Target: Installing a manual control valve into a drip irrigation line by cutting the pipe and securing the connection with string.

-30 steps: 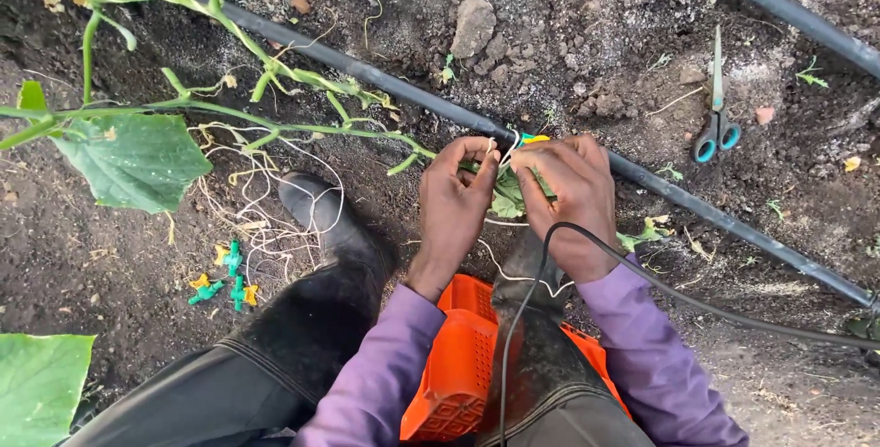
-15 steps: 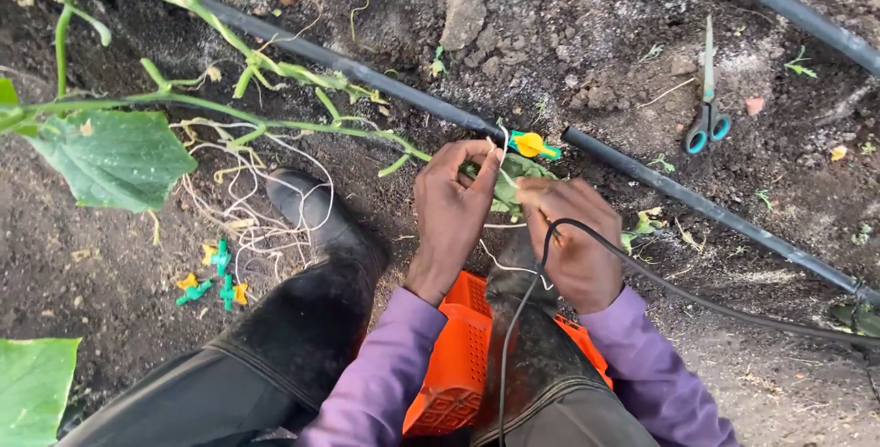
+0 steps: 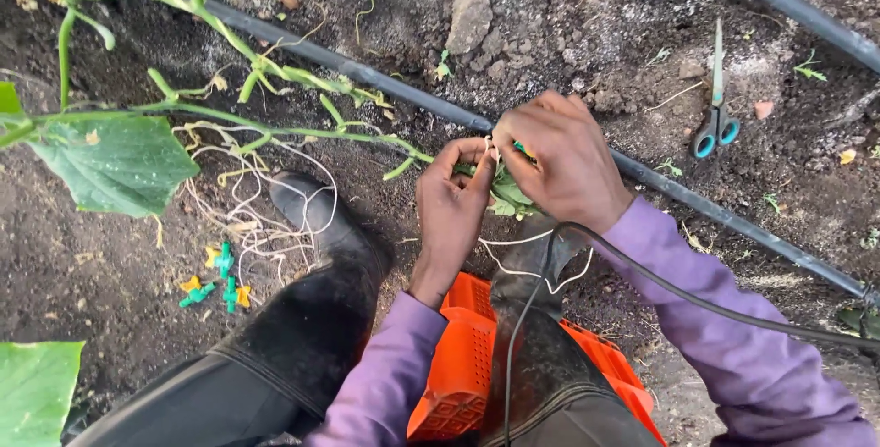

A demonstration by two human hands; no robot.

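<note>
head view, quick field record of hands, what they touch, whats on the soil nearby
left hand: pinches white string at the vine stem
right hand: over the same spot, fingers closed on string and leaves
pipe: black, on the soil beyond the hands
scissors: blue-handled, on the soil past the pipe
clips: green and yellow, by the boot
crate: orange, between the legs

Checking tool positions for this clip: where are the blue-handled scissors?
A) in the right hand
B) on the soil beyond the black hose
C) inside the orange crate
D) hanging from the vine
B: the scissors lie flat on the soil past the black hose, apart from both hands.
</note>
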